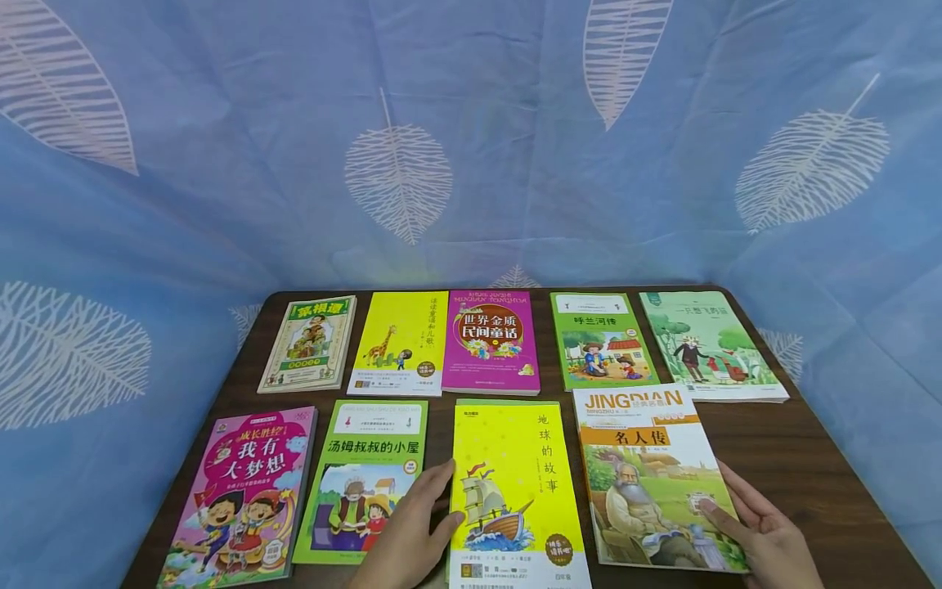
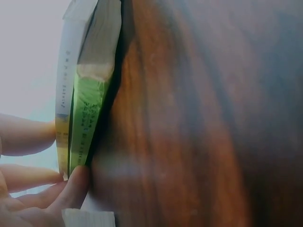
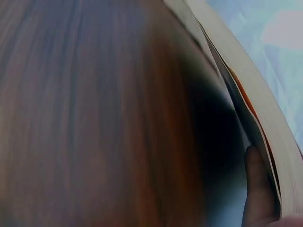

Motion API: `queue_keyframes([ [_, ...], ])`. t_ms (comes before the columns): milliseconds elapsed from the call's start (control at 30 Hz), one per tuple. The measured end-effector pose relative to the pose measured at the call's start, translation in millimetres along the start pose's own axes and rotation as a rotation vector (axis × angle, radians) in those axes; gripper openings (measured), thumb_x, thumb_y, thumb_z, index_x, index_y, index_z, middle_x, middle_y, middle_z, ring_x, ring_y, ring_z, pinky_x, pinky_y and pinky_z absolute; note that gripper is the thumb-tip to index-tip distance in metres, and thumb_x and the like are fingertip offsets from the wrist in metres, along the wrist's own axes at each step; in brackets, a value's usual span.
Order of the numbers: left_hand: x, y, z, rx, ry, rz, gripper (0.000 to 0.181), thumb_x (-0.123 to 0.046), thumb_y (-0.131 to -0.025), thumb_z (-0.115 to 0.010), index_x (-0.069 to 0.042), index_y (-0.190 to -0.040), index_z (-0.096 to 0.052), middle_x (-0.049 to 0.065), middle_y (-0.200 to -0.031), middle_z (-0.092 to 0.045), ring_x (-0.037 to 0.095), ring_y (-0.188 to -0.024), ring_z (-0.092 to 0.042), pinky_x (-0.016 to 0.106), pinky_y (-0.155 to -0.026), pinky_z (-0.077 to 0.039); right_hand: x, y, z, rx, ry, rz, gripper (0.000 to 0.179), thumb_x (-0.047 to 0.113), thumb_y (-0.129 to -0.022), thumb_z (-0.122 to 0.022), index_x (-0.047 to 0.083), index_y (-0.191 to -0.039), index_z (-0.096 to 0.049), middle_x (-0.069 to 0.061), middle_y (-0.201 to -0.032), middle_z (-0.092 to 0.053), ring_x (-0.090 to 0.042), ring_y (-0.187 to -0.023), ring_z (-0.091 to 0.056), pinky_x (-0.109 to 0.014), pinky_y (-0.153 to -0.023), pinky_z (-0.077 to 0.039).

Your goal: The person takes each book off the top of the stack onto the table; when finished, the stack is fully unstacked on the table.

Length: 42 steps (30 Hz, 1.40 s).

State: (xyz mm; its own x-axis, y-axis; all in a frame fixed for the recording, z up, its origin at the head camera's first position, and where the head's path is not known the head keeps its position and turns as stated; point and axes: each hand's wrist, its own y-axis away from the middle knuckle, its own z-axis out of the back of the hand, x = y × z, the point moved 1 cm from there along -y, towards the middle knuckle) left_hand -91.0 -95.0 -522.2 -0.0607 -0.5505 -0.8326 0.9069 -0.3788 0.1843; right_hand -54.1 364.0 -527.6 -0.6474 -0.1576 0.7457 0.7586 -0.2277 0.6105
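Observation:
A yellow book [image 1: 515,483] with a sailing ship on its cover lies over a green book [image 2: 87,113]. At the pair's left edge, my left hand [image 1: 415,523] grips the yellow book, thumb at the cover's edge. In the left wrist view one fingertip [image 2: 79,175] touches the foot of the green spine. My right hand [image 1: 765,528] holds a white and orange paperback [image 1: 655,483], with an old bearded man pictured on it, by its right edge. The thumb lies on its cover; a finger [image 3: 258,184] shows under it in the right wrist view, with a dark gap above the table.
Left of the yellow book are a pink book [image 1: 243,499] and a green-bordered book [image 1: 368,483]. Along the back of the dark wooden table [image 1: 817,483] lie a cream book [image 1: 309,343], another yellow book [image 1: 401,343], a purple book [image 1: 491,343] and two green-covered books [image 1: 607,343]. Blue leaf-print cloth [image 1: 471,164] hangs behind.

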Motion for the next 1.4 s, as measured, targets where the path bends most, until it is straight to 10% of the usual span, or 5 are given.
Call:
queue_keyframes([
  [400, -4.1, 1.1, 0.2, -0.017, 0.029, -0.019, 0.069, -0.020, -0.103, -0.068, -0.006, -0.163, -0.036, 0.020, -0.164, -0.040, 0.038, -0.140, -0.055, 0.044, -0.104, -0.056, -13.8, -7.7, 9.4, -0.152, 0.087, 0.087, 0.094, 0.059, -0.096, -0.069, 0.032, -0.168, -0.016, -0.018, -0.169, -0.010, -0.015, -0.038, -0.029, -0.042, -0.043, -0.041],
  [733, -3.8, 0.6, -1.0, -0.021, 0.034, -0.005, 0.069, -0.019, -0.103, -0.069, -0.007, -0.163, -0.036, 0.020, -0.164, -0.040, 0.038, -0.139, -0.055, 0.044, -0.104, -0.056, -3.8, -2.3, 1.8, -0.460, 0.324, 0.197, 0.082, 0.058, -0.089, -0.079, 0.018, -0.155, -0.053, -0.024, -0.142, -0.062, -0.009, -0.079, -0.078, -0.033, -0.062, -0.060],
  [967, -2.4, 1.5, -0.6, -0.013, 0.029, -0.009, 0.068, -0.019, -0.104, -0.068, -0.006, -0.163, -0.036, 0.021, -0.164, -0.040, 0.040, -0.141, -0.054, 0.044, -0.104, -0.056, -8.6, -0.7, -2.0, -0.523, 0.295, 0.186, 0.076, 0.063, -0.084, -0.081, 0.020, -0.145, -0.065, 0.048, -0.100, -0.056, 0.031, -0.072, -0.043, -0.022, -0.064, -0.057],
  [1200, -2.1, 1.3, -2.4, -0.023, -0.011, -0.001, 0.068, -0.026, -0.103, -0.069, -0.009, -0.162, -0.039, 0.017, -0.163, -0.043, 0.039, -0.142, -0.052, 0.050, -0.105, -0.055, -8.2, 0.5, -1.0, -0.447, 0.371, 0.268, 0.074, 0.059, -0.094, -0.072, 0.012, -0.150, -0.059, -0.026, -0.151, -0.057, 0.035, -0.080, -0.035, -0.010, -0.072, -0.054],
  [1400, -1.5, 0.9, -2.1, -0.019, -0.012, -0.005, 0.068, -0.026, -0.104, -0.069, -0.008, -0.162, -0.039, 0.018, -0.163, -0.043, 0.039, -0.142, -0.053, 0.049, -0.104, -0.055, 8.3, 13.8, -8.6, -0.420, 0.400, 0.462, 0.068, 0.048, -0.103, -0.065, 0.013, -0.159, -0.047, -0.024, -0.165, -0.040, 0.038, -0.117, -0.022, 0.010, -0.085, -0.031],
])
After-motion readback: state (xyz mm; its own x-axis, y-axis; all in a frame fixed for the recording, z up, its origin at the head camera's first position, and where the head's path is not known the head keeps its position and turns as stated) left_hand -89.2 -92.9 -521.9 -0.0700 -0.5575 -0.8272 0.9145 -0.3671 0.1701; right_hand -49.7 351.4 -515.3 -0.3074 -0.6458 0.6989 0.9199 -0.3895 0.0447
